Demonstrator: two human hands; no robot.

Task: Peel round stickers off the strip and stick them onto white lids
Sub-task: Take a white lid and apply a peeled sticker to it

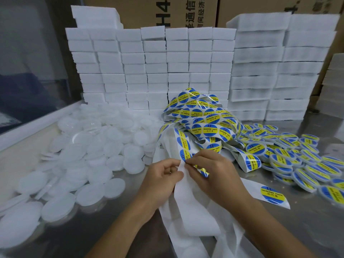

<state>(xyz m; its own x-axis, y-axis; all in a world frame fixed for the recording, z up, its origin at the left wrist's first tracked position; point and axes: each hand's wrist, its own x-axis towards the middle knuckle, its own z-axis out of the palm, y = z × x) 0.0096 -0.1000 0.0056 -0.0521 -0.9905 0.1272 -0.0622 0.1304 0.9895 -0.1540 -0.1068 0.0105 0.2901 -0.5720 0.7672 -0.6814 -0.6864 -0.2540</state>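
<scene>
Stickers (210, 129) reading "SOLDERING PASTE"; both hands, left (161, 177) and right (214, 171), pinched on strip (183, 146).

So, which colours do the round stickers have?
Blue with a yellow band across the middle, as on the sticker on the strip end; head view.

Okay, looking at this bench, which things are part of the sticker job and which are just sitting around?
In the job: sticker strip, blank white lids, stickered lids, left hand and right hand peeling a sticker.

Lying about: white foam blocks, cardboard boxes.
</scene>
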